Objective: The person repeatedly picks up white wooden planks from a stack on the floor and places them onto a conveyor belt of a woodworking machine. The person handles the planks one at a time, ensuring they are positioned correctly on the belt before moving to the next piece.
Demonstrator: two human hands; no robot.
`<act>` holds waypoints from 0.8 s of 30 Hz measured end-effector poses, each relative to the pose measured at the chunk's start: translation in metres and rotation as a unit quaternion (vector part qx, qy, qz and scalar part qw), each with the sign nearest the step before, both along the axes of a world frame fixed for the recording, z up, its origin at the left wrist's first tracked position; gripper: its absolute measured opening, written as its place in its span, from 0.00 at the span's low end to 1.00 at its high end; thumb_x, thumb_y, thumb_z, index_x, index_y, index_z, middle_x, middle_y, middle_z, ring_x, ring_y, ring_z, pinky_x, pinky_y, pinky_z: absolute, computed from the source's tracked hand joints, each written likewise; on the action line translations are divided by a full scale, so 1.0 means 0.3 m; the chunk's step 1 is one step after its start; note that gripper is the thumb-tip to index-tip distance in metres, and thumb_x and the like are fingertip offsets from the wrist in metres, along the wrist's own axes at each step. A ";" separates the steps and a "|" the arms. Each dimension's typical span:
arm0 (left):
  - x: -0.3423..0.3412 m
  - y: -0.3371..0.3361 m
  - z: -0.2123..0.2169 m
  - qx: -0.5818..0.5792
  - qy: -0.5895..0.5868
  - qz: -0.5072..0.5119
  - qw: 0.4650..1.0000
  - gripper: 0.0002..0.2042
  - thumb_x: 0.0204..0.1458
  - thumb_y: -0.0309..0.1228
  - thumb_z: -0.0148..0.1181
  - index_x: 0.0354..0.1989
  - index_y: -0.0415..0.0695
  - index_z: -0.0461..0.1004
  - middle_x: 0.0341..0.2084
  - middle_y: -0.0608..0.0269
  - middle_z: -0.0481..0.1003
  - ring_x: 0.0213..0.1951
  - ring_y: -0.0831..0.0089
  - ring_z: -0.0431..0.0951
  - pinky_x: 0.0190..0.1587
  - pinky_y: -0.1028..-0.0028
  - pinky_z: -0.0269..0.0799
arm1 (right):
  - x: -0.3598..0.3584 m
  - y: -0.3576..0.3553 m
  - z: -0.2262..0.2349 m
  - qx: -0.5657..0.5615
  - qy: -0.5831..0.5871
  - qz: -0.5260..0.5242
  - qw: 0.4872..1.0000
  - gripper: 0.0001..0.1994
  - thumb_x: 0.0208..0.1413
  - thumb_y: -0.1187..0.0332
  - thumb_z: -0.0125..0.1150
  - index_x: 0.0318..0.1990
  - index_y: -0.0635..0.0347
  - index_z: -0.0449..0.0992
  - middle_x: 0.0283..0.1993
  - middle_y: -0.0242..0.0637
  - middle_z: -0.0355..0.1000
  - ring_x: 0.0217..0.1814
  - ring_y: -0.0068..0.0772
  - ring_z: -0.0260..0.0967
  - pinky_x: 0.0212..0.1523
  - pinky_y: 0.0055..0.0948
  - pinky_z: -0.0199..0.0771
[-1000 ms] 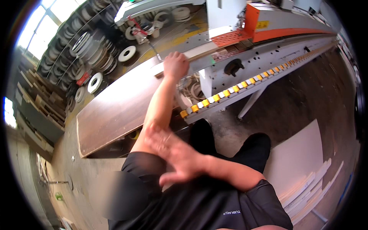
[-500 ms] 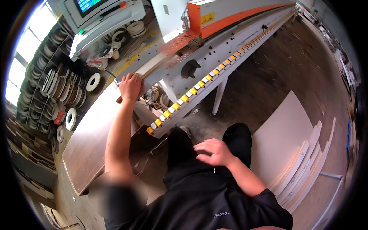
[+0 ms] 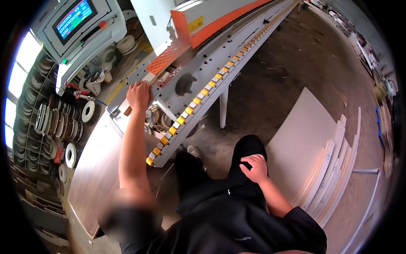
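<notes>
The left hand (image 3: 138, 94) is palm down on a narrow, straight board strip with a pale top and a brown edge (image 3: 149, 77). Its fingers are bent over the strip; the thumb and the strip's underside are hidden, so I cannot tell whether they grasp it or only press on it. The strip lies at the feed end of a long grey-and-white machine with an orange band (image 3: 201, 27), just beyond the far edge of a wide brown wood-topped counter (image 3: 95, 182). Its brown near end shows beside the wrist, near the counter's far right corner, and its other end points toward a perforated orange metal plate (image 3: 167, 58); where it stops there is unclear.

The right hand (image 3: 256, 167) rests over the right thigh of the black trousers (image 3: 249, 146), well apart from the counter's right edge, its fingers loosely bent and released.

A row of yellow and white rollers (image 3: 196, 100) runs along the machine's near side. Past the counter's far left edge stand dark racks of round banding rolls (image 3: 59, 122), with a grey control console with a lit screen (image 3: 91, 31) above. On the floor at right lie large pale flat boards (image 3: 302, 139).
</notes>
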State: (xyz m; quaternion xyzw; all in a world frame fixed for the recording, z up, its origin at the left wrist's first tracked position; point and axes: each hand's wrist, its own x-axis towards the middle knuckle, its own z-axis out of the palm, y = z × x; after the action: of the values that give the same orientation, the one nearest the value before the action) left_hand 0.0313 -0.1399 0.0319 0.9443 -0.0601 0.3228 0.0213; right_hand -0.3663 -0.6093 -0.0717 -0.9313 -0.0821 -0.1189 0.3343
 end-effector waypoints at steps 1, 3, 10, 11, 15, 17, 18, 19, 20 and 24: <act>0.017 -0.031 0.009 0.000 0.007 -0.008 1.000 0.09 0.64 0.42 0.63 0.40 0.54 0.87 0.47 0.68 0.86 0.51 0.59 0.84 0.53 0.58 0.80 | -0.002 -0.003 0.001 -0.004 0.000 -0.004 1.000 0.10 0.57 0.60 0.77 0.43 0.50 0.87 0.48 0.28 0.88 0.53 0.38 0.83 0.64 0.43 0.73; 0.044 -0.037 0.010 0.014 -0.007 -0.036 0.999 0.09 0.64 0.40 0.62 0.40 0.51 0.85 0.46 0.61 0.86 0.52 0.52 0.84 0.54 0.52 0.80 | -0.009 -0.016 -0.008 0.000 -0.004 -0.007 1.000 0.10 0.59 0.59 0.76 0.43 0.49 0.88 0.47 0.28 0.88 0.54 0.38 0.83 0.64 0.42 0.73; 0.070 0.086 -0.043 0.069 0.011 -0.062 0.996 0.13 0.72 0.39 0.55 0.51 0.49 0.85 0.56 0.60 0.85 0.59 0.52 0.81 0.63 0.55 0.76 | -0.061 -0.068 -0.033 0.065 -0.045 -0.067 0.995 0.10 0.60 0.59 0.76 0.44 0.50 0.88 0.47 0.33 0.87 0.54 0.42 0.83 0.59 0.44 0.79; 0.098 0.126 -0.055 0.044 0.051 -0.051 0.996 0.16 0.73 0.43 0.55 0.56 0.49 0.85 0.60 0.61 0.84 0.61 0.52 0.81 0.63 0.55 0.76 | -0.078 -0.074 -0.027 0.073 -0.051 -0.097 0.991 0.09 0.60 0.60 0.76 0.44 0.50 0.88 0.47 0.34 0.87 0.54 0.42 0.83 0.58 0.44 0.80; 0.053 0.059 -0.037 0.029 0.045 -0.060 0.997 0.16 0.73 0.43 0.55 0.55 0.49 0.85 0.58 0.60 0.84 0.60 0.51 0.81 0.62 0.54 0.76 | -0.230 -0.211 0.002 0.061 -0.045 -0.256 0.964 0.09 0.59 0.61 0.76 0.43 0.50 0.87 0.46 0.36 0.87 0.52 0.44 0.83 0.52 0.45 0.82; 0.026 0.107 -0.031 0.040 0.047 -0.054 0.997 0.15 0.72 0.42 0.55 0.54 0.49 0.85 0.57 0.60 0.84 0.60 0.51 0.81 0.61 0.54 0.76 | -0.345 -0.319 0.028 0.010 -0.046 -0.347 0.937 0.10 0.58 0.61 0.77 0.44 0.50 0.87 0.46 0.37 0.86 0.52 0.48 0.83 0.53 0.47 0.82; 0.024 0.095 -0.030 0.024 0.063 -0.045 0.997 0.15 0.72 0.41 0.55 0.54 0.49 0.85 0.57 0.59 0.84 0.59 0.50 0.81 0.61 0.54 0.76 | -0.438 -0.384 0.014 -0.037 -0.053 -0.417 0.907 0.11 0.57 0.62 0.77 0.46 0.50 0.87 0.46 0.38 0.86 0.52 0.50 0.82 0.54 0.49 0.81; 0.012 0.105 -0.034 0.007 0.078 -0.030 0.996 0.15 0.72 0.41 0.55 0.54 0.48 0.85 0.56 0.58 0.84 0.58 0.50 0.82 0.60 0.54 0.76 | -0.522 -0.451 -0.008 -0.082 -0.059 -0.476 0.873 0.13 0.56 0.62 0.78 0.47 0.51 0.87 0.46 0.39 0.86 0.53 0.53 0.82 0.55 0.50 0.81; -0.003 0.116 -0.035 -0.010 0.094 -0.010 0.995 0.15 0.72 0.40 0.55 0.54 0.48 0.85 0.56 0.58 0.84 0.58 0.49 0.82 0.59 0.54 0.77 | -0.608 -0.509 -0.007 -0.104 -0.043 -0.518 0.848 0.17 0.55 0.60 0.78 0.50 0.51 0.86 0.51 0.40 0.86 0.56 0.54 0.81 0.58 0.51 0.80; -0.040 0.119 -0.032 -0.048 0.116 -0.035 0.991 0.16 0.71 0.39 0.55 0.55 0.43 0.84 0.55 0.53 0.84 0.55 0.47 0.83 0.56 0.53 0.77 | -0.980 -0.665 -0.057 -0.163 0.119 -0.670 0.714 0.39 0.50 0.50 0.82 0.67 0.58 0.77 0.69 0.47 0.78 0.69 0.54 0.75 0.69 0.53 0.75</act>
State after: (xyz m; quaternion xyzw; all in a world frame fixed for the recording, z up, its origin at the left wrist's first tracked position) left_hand 0.0194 -0.1041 0.0222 0.9705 -0.0745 0.2130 0.0852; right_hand -0.6603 -0.8089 -0.0890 -0.7887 0.5860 -0.1849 0.0174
